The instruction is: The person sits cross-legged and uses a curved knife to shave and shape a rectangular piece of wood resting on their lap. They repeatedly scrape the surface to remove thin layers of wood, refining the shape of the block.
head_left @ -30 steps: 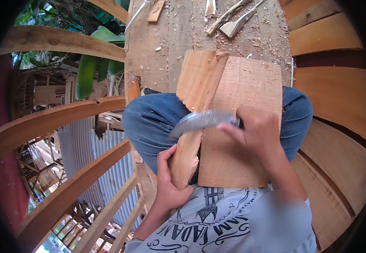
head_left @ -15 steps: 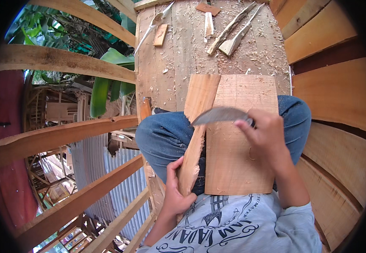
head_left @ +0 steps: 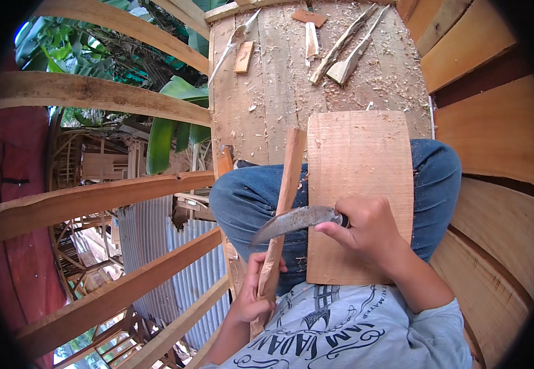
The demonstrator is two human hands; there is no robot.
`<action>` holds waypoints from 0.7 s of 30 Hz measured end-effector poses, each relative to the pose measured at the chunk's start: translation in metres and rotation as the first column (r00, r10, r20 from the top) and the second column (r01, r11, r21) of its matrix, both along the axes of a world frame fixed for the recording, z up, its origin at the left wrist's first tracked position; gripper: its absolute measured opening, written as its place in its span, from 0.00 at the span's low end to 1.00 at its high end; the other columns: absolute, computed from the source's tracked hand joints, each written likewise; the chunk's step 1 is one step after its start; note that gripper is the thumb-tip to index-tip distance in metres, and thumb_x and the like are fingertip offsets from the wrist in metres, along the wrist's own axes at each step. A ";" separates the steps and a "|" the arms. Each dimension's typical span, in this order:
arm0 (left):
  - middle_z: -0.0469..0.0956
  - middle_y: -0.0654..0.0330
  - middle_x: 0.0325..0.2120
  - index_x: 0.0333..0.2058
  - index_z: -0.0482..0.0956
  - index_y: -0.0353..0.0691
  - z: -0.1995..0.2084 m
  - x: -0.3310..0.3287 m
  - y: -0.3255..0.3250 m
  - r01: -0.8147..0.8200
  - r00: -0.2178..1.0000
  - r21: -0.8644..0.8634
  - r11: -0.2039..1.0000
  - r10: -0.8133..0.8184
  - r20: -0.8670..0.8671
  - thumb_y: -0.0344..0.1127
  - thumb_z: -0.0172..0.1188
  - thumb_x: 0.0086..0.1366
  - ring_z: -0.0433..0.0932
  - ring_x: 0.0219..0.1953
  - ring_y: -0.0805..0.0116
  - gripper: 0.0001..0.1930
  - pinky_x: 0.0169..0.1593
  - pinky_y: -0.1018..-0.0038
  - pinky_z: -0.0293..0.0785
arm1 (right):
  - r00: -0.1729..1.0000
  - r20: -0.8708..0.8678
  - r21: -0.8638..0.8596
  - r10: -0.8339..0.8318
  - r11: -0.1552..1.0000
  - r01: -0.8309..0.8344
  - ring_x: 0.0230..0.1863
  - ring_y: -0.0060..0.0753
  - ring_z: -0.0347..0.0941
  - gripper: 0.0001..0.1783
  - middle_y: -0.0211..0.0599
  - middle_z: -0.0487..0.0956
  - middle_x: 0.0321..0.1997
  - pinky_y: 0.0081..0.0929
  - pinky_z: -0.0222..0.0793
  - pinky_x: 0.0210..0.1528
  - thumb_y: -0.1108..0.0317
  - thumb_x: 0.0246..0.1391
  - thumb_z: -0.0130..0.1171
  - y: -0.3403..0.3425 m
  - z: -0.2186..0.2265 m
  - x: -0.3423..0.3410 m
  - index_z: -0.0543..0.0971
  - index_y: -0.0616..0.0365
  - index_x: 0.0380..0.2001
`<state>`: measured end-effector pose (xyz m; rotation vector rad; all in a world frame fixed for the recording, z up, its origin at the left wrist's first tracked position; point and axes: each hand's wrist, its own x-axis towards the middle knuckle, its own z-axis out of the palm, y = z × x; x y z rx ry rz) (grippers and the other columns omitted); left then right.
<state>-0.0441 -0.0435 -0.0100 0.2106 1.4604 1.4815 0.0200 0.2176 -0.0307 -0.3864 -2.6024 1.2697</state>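
Note:
My left hand (head_left: pixel 256 288) grips the near end of a rough-cut piece of wood (head_left: pixel 290 178), its narrow edge turned up and its far end pointing away over my left thigh. In my right hand (head_left: pixel 365 229) is a knife (head_left: pixel 298 220) with a curved, stained blade, its handle mostly hidden in my fist. The blade lies across the wood piece at about mid-length, its tip past the left side. Beneath my right hand a flat wooden board (head_left: pixel 360 154) rests across my lap, sprinkled with small shavings.
Shavings litter the plank floor (head_left: pixel 267 117). Ahead lie a carved wooden spoon (head_left: pixel 237 35), a small block (head_left: pixel 243 57) and two roughly shaped wood pieces (head_left: pixel 342 69). Slatted rails (head_left: pixel 95 194) bound the left side; wooden planks (head_left: pixel 494 135) wall the right.
The wood piece has turned from its broad face to its narrow edge. My right hand and the knife have come nearer to me, the blade tip moving left. The view has shifted slightly.

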 end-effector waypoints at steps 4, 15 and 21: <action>0.63 0.53 0.48 0.55 0.54 0.37 -0.014 0.012 0.000 0.016 1.000 -0.068 0.998 -0.017 -0.007 0.35 0.55 0.29 0.62 0.55 0.61 0.46 0.63 0.66 0.50 | 0.991 0.110 0.027 0.073 0.997 -0.077 0.16 0.46 0.71 0.26 0.43 0.71 0.13 0.36 0.65 0.19 0.45 0.47 0.65 -0.006 0.004 0.005 0.76 0.60 0.17; 0.62 0.52 0.48 0.53 0.54 0.39 -0.031 0.011 -0.006 0.008 0.999 -0.011 1.000 -0.008 0.035 0.41 0.58 0.30 0.60 0.56 0.62 0.45 0.62 0.67 0.49 | 0.985 0.172 0.154 0.032 0.986 -0.059 0.16 0.45 0.73 0.32 0.42 0.74 0.13 0.36 0.68 0.19 0.36 0.50 0.57 -0.002 -0.011 -0.003 0.76 0.57 0.15; 0.62 0.54 0.46 0.52 0.54 0.38 -0.030 0.011 0.000 -0.056 0.991 -0.031 0.998 0.059 0.118 0.40 0.57 0.29 0.60 0.55 0.62 0.45 0.62 0.68 0.50 | 0.957 0.215 0.282 -0.196 0.950 0.132 0.19 0.47 0.75 0.33 0.46 0.76 0.16 0.39 0.70 0.24 0.37 0.52 0.56 0.022 -0.026 -0.021 0.77 0.60 0.17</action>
